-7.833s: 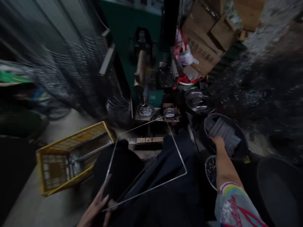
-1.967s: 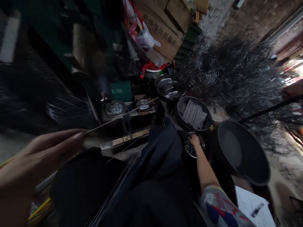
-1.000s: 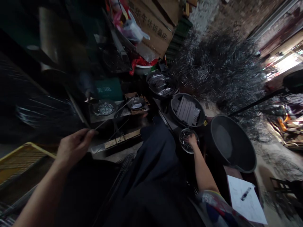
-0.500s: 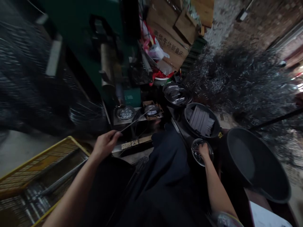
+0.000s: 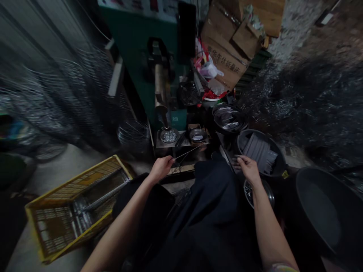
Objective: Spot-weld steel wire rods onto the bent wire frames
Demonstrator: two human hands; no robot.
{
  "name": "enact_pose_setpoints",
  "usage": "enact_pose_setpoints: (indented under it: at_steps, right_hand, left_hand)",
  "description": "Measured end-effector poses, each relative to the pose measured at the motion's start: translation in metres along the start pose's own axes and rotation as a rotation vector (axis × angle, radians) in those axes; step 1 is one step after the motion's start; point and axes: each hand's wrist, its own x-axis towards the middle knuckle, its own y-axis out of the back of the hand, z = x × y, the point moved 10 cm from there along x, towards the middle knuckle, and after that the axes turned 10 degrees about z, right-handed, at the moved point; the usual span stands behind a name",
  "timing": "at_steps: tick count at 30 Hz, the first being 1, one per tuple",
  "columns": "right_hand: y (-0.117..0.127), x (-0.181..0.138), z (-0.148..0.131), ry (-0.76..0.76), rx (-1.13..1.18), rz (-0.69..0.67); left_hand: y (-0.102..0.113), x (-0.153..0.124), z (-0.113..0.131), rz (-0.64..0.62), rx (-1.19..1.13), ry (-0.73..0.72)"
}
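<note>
A thin metal rod [image 5: 187,152] is pinched in my left hand [image 5: 161,169], and it slants up and to the right over the gap before the machine. My right hand [image 5: 248,170] hovers above a small metal bowl [image 5: 271,197], fingers drawn together. Whatever lies between those fingertips is too dark and blurred to name. Just beyond that hand is a dark basin [image 5: 284,166] with a stack of flat grey strips [image 5: 258,152] in it.
A green machine [image 5: 127,49] stands ahead, with a dish of small metal bits [image 5: 169,135] under its head. On the left is a yellow crate [image 5: 76,185] holding metal rods. A large black tub [image 5: 317,207] sits at right, below heaped wire [image 5: 300,102].
My right hand has come up out of the small metal bowl, moving forward and toward the middle. My left hand still holds the rod. The camera view has swung left.
</note>
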Motion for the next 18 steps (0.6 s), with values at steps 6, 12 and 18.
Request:
enact_pose_setpoints:
  at_steps: [6, 12, 18]
  right_hand:
    - [-0.12, -0.002, -0.041, -0.012, 0.138, -0.213]
    - [-0.243, -0.032, -0.016, -0.255, 0.299, -0.33]
    - [-0.29, -0.043, -0.035, -0.294, 0.389, -0.253]
  left_hand:
    - [0.039, -0.031, -0.015, 0.174, -0.451, 0.062]
    - [0.068, -0.06, -0.012, 0.374, -0.463, 0.11]
    - [0.078, -0.068, -0.017, 0.487, -0.454, 0.149]
